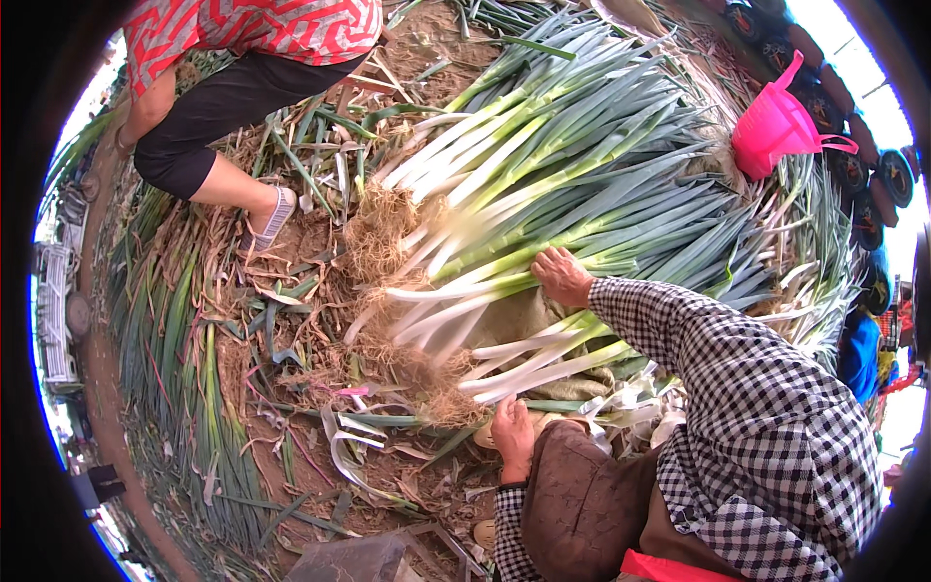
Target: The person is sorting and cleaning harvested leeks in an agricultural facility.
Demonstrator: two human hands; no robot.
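Both hands of mine are resting among long leeks [582, 218] that are lying in a broad heap on the ground [262, 461], white ends pointing left and dark green leaves spreading to the upper right. Right hand [562, 276], fingers bent, is lying over the pale green part of the stalks; I cannot tell if it is closing around any. Left hand [514, 436] is sitting lower, its fingertips just by the white ends of a smaller group of leeks; whether it is gripping one is not clear. Tan cloth [514, 320] is showing between that group and the main heap. Brown-covered knee [582, 495] of mine is sticking up between my checked sleeves. Tangled roots [378, 228] are hanging off the white ends, and dry leaf scraps are littering the ground around them. At upper left a co-worker in a red patterned top [262, 29] is bending forward, one striped shoe [276, 215] standing among the scraps. A bright pink plastic container [776, 126] is standing at the leafy side.
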